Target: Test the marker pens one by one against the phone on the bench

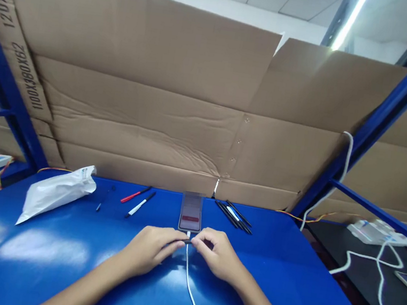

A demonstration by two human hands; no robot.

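My left hand (pixel 154 248) is closed, its thumb and fingers pinching a short black pen piece (pixel 187 241) over the middle of the table. From the other side my right hand (pixel 217 253) pinches the end of the same piece. Fingers cover most of it, so its full shape is hidden. Just beyond both hands lies a phone (pixel 191 211) with its screen lit. A white cable (pixel 190 284) is plugged into its near end and runs beneath the hands toward me.
Several black pens (pixel 234 216) lie right of the phone. On the left are a red pen (pixel 133 195), a black-and-white pen (pixel 140 205), a small dark part (pixel 99 207) and a white plastic bag (pixel 59 192). Cardboard (pixel 145 134) walls off the blue table's (pixel 39 271) far edge.
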